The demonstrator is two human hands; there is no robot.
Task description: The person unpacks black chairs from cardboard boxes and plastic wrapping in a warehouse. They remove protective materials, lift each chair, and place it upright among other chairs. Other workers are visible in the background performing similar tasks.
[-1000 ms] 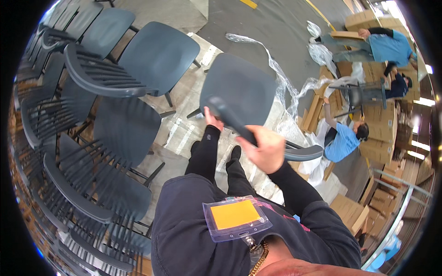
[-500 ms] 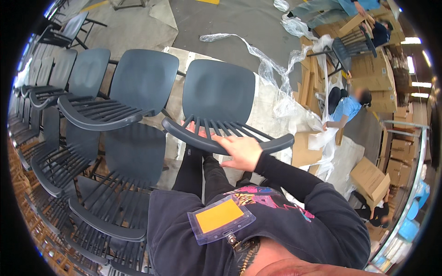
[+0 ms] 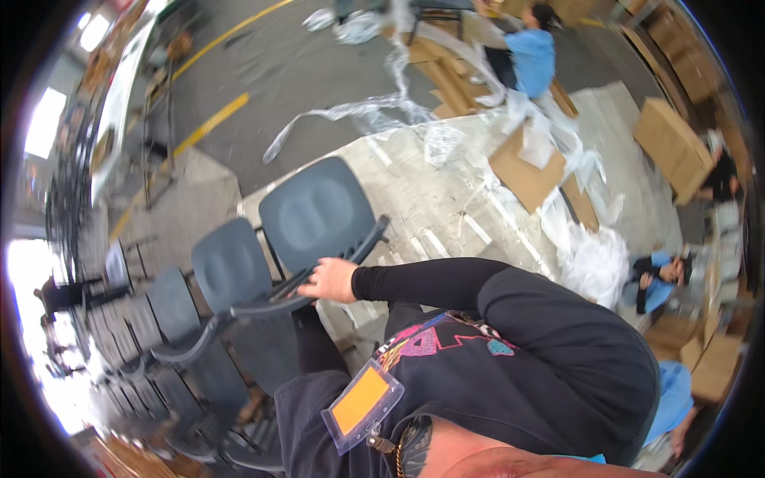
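Observation:
A dark grey chair (image 3: 317,213) with a smooth moulded seat and a curved, spindled back stands in front of me, at the end of a row. My right hand (image 3: 331,280) is closed over the top of its back, fingers among the spindles. Black sleeve covers my left forearm (image 3: 316,341), which reaches up to the same chair back from below. The left hand itself is hidden behind the back rail. Against the chair's left side is another matching chair (image 3: 231,263).
More dark chairs (image 3: 174,303) run off to the left in rows. Clear plastic wrap (image 3: 351,107) and flattened cardboard (image 3: 526,171) litter the floor ahead and right. A person in blue (image 3: 532,60) works at the far side; another person (image 3: 657,279) is at right near a large box (image 3: 673,151).
My view has swung to the right, so the chairs appear farther left and tilted. My right hand still grips the chair back; the left fingers, earlier visible behind the spindles, are now hidden.

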